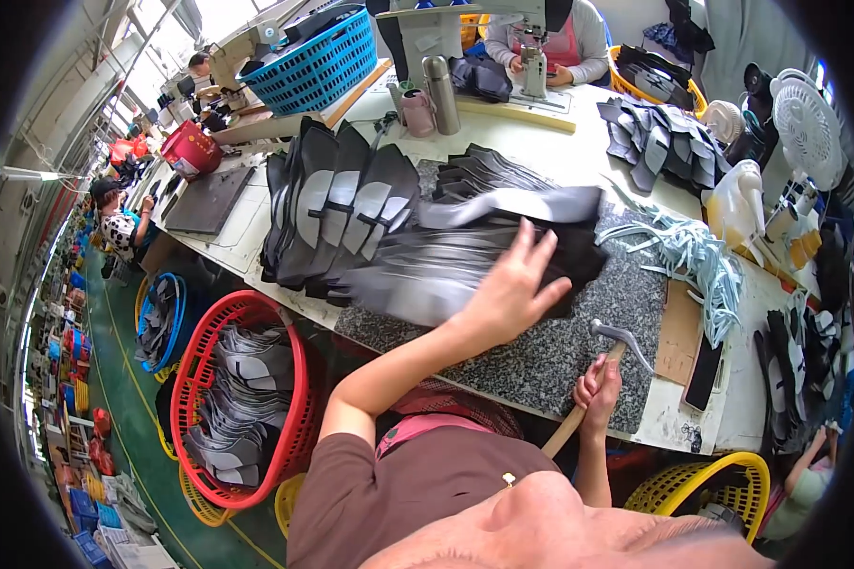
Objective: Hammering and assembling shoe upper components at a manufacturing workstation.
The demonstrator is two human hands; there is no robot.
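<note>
The left hand (pixel 508 294) was over the right part of a motion-blurred stack of grey and black cut pieces (pixel 432 270), its fingers spread apart and pointing toward the far edge of the speckled slab (pixel 626 303). The stack lay beneath and to the left of those fingers; the blur hid how firmly they pressed. The right hand (pixel 598 391), fingers curled tightly, gripped the wooden handle of a hammer (pixel 618 350) at the slab's front edge, the metal head rising above the fist over the slab's right part. More fanned dark pieces (pixel 346 204) stood at the slab's left edge, while pale blue strips (pixel 688 251) lay heaped beyond its right edge, on the white table (pixel 750 346)
</note>
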